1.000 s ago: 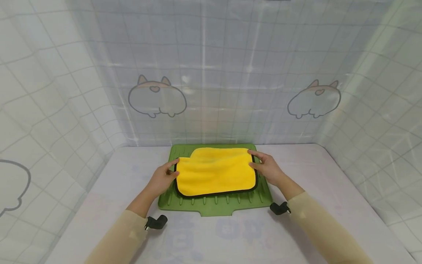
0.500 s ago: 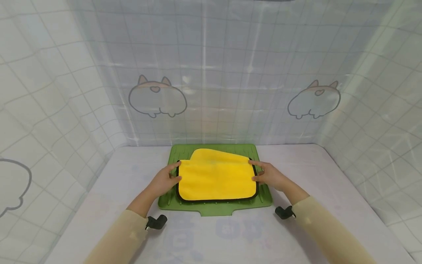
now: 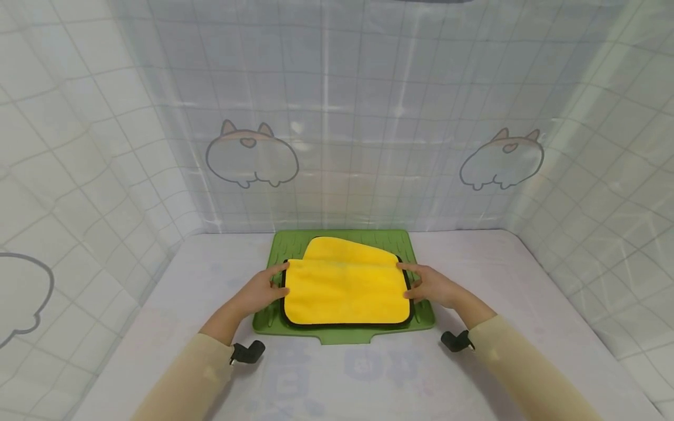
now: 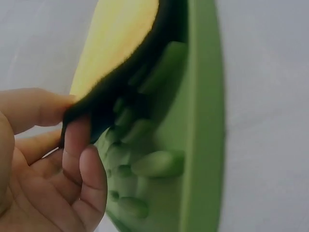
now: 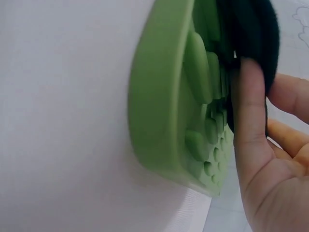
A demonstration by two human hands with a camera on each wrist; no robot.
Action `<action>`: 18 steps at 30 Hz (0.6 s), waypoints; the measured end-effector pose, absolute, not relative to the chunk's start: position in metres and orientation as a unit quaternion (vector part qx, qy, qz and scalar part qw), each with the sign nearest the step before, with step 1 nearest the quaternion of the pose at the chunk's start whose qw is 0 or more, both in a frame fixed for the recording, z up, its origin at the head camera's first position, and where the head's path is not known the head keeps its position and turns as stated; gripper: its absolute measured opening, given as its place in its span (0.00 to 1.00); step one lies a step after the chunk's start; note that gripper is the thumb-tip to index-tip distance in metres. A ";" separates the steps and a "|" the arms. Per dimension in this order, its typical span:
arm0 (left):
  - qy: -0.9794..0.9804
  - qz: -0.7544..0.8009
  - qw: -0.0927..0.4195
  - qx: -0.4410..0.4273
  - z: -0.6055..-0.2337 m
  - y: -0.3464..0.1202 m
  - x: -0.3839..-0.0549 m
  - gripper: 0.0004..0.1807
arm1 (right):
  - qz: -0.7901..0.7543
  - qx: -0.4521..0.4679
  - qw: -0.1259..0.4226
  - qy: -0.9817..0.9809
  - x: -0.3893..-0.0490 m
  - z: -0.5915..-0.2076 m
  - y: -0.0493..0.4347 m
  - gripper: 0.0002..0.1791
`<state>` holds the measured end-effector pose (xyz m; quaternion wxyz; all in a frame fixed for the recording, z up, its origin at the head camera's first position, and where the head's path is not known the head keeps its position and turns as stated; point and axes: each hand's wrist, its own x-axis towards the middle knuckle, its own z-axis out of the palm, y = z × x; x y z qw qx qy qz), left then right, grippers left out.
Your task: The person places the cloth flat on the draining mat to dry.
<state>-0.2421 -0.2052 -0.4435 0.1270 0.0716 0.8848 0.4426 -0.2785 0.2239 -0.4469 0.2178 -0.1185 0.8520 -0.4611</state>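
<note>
A yellow cloth [image 3: 347, 292] with black edging lies folded over a green ribbed drainer mat [image 3: 344, 335]. Its top layer is offset, so a yellow flap shows behind the fold. At the cloth's left side my left hand [image 3: 257, 291] pinches the edge between thumb and fingers. My right hand [image 3: 433, 285] pinches the opposite side in the same way. In the left wrist view the cloth's black border [image 4: 108, 79] is raised above the mat's knobs. The right wrist view shows dark cloth [image 5: 258, 36] between thumb and fingers, over the mat's rounded studs.
Under the mat is a table with a pale printed cover [image 3: 342, 380]. White gridded curtains with cartoon animals [image 3: 251, 155] enclose the back and both sides. Black wrist attachments [image 3: 248, 352] sit close above the table at each sleeve.
Both hands have drawn the cloth's top layer toward the front of the mat, and the right hand has come down and nearer. More of the yellow flap behind now shows.
</note>
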 end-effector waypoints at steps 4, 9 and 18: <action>0.890 0.426 0.142 0.080 -0.446 -0.202 -0.241 0.43 | -0.442 -0.117 0.221 0.862 -0.278 -0.448 0.224 0.46; 0.897 0.409 0.141 0.085 -0.446 -0.198 -0.238 0.45 | -0.423 -0.132 0.221 0.869 -0.279 -0.445 0.225 0.46; 0.909 0.386 0.129 0.088 -0.449 -0.194 -0.235 0.44 | -0.429 -0.138 0.195 0.871 -0.283 -0.447 0.223 0.36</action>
